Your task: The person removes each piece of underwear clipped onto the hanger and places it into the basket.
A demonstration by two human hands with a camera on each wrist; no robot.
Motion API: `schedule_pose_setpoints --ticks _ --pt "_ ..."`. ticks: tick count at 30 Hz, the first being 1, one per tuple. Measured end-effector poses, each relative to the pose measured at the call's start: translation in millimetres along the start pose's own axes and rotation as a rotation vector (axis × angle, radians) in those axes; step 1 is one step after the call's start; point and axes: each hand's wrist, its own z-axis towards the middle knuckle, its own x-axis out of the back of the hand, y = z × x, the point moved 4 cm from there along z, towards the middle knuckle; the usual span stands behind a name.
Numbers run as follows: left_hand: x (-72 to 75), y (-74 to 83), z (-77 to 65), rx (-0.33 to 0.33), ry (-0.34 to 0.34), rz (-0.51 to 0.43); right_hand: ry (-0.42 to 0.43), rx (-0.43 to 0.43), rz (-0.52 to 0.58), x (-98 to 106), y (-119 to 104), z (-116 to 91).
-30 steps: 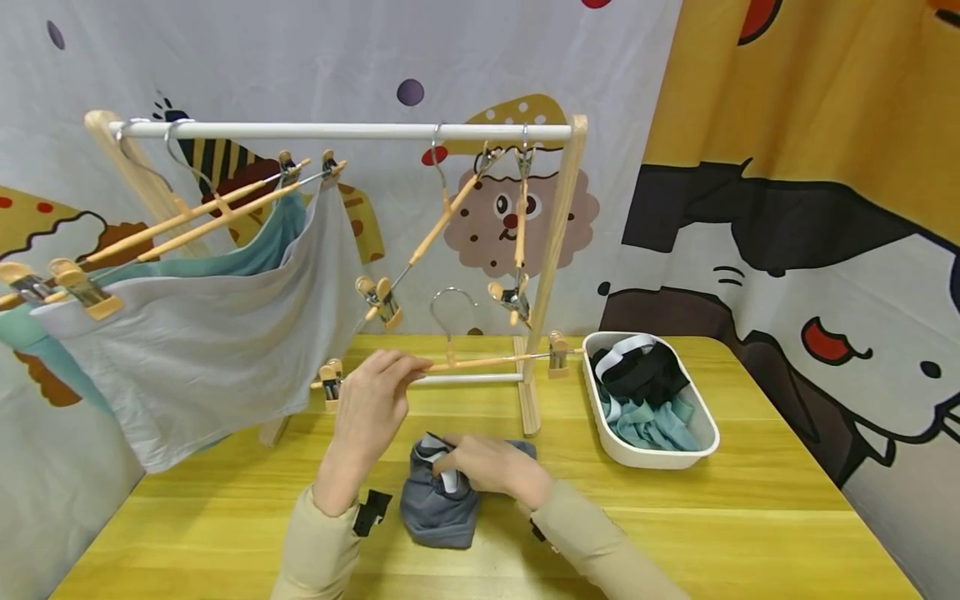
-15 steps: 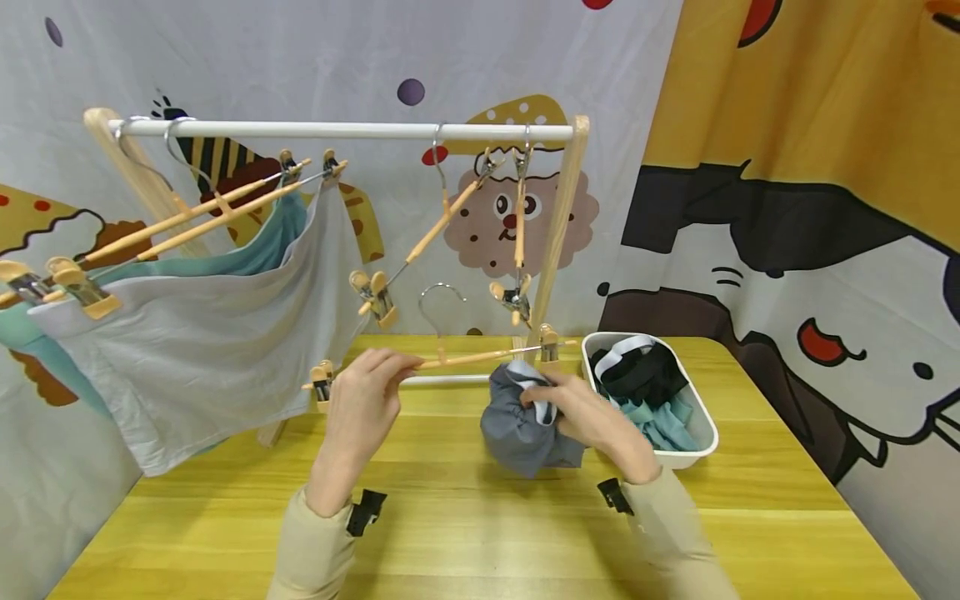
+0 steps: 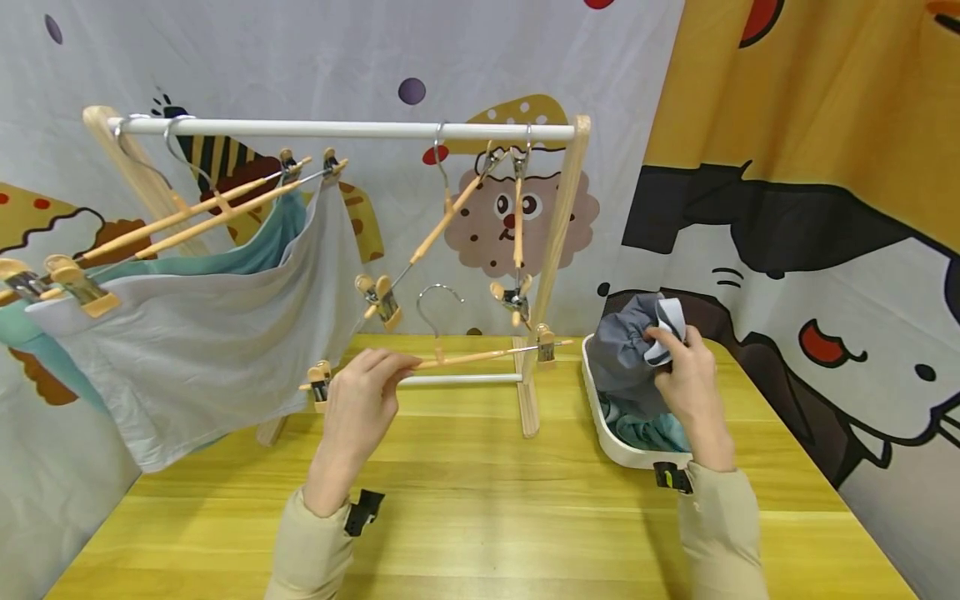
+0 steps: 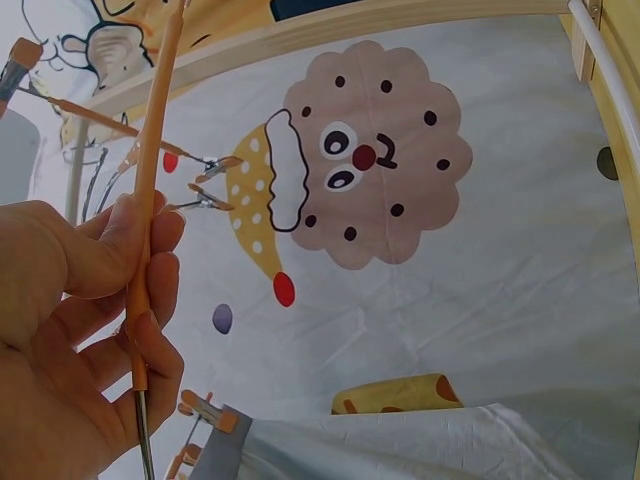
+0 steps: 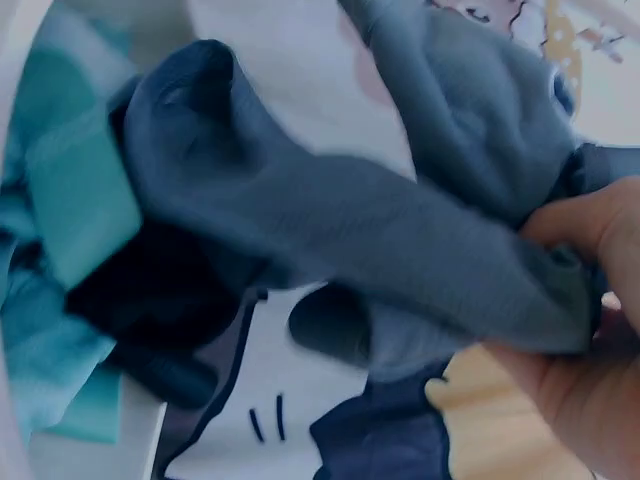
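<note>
My left hand point(image 3: 363, 397) grips the wooden bar of a clip hanger point(image 3: 480, 358) in front of the rack; its hook points up and no cloth hangs from its two clips. In the left wrist view, the fingers and thumb wrap round the bar. On the right, my right hand point(image 3: 690, 379) pinches a bunched grey garment point(image 3: 622, 346) by its white-lined edge, over the white basket point(image 3: 600, 417). The right wrist view shows the grey cloth point(image 5: 300, 215) dangling from the fingers. Teal cloth point(image 3: 645, 432) lies in the basket below; the dark cloth there is largely hidden in the head view.
A rack with a white rail point(image 3: 337, 128) stands at the back left. A light grey garment point(image 3: 217, 350) and a teal one point(image 3: 255, 242) hang from clip hangers at its left. Two bare clip hangers, one at the middle point(image 3: 446, 218), hang toward its right end.
My right hand has lifted the grey garment off the table and carried it right, over the basket. My left hand, still holding the hanger, has shifted slightly left.
</note>
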Motion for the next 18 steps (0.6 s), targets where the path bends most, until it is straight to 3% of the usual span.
schedule_pose_setpoints --ticks 5,8,14,16,18 --pt "0.1 -1.6 -0.3 0.009 -0.011 0.002 -0.123 -0.207 -0.085 -5.4 18.3 -4.9" --pt "0.8 -2.0 -0.4 0.012 -0.018 -0.003 -0.274 -0.275 -0.128 -14.8 26.2 -8.9" --pt "1.9 -2.3 -0.4 0.011 -0.017 -0.001 -0.7 -0.329 -0.151 -36.4 34.2 -18.5" --pt "1.9 -2.4 -0.5 0.012 -0.015 0.002 -0.75 -0.332 -0.136 -38.3 32.7 -18.8" --pt "2.0 -2.6 -0.6 0.014 -0.011 0.007 -0.742 -0.334 -0.128 -37.8 28.6 -16.8"
